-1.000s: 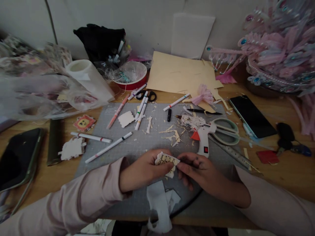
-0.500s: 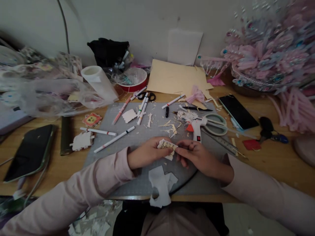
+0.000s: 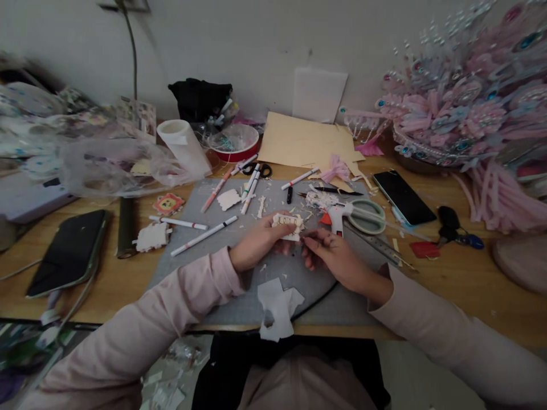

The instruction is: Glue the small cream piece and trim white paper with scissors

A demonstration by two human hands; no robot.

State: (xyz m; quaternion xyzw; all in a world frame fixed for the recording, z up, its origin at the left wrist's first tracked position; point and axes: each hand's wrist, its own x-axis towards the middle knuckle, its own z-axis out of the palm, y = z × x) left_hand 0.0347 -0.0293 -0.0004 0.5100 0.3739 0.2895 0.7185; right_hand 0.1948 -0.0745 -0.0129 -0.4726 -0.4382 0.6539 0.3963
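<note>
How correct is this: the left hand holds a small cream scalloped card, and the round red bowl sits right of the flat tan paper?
One slip: in the head view, the round red bowl sits left of the flat tan paper. The left hand does hold the small cream scalloped card.

I get a dim, grey feed: a soft shadow beside the cord (image 3: 134, 57) on the wall (image 3: 256, 45), fine detail smeared, sleeves (image 3: 171, 307) stretched toward the edges.
</note>
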